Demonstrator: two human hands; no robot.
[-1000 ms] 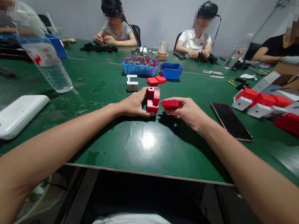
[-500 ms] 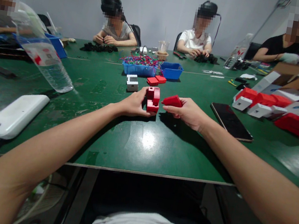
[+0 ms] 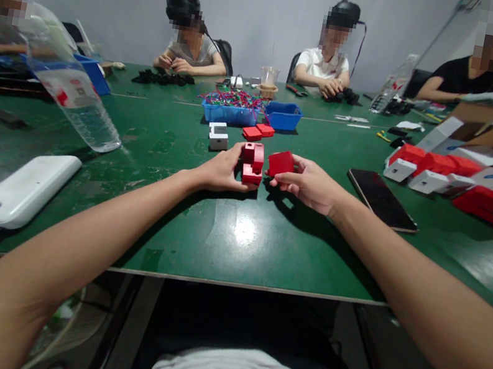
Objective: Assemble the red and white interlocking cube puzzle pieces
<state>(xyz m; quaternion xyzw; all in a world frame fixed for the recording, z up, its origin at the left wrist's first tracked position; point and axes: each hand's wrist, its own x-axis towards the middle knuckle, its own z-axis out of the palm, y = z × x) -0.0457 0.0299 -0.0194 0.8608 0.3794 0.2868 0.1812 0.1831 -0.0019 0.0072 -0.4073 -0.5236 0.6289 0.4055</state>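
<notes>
Bracket and block held close but apart

The red bracket is clasped in the left hand, the thumb laid along its near foot and the fingers curled behind, apparently so that it is kept upright and its right side is left uncovered. Whether it is also rested on the green table cannot be told. At 3 o'clock from it, the red block is pinched by the right hand near its right edge, probably so that its flat face can be turned freely. A narrow gap is left between the two.

The bracket is stepped, with a curved upper part, a squared foot and a glossy, hard-looking skin; the block is plainer and duller. At 10 o'clock a white notched part is set, and at 12 two small red parts are laid touching, seemingly kept within easy reach. At 11 o'clock, thin coloured wires are heaped loosely in a blue plastic tray, by which they are presumably kept from spreading. A smooth, dark-screened phone is laid flat at 3 o'clock, beyond the right hand.
</notes>
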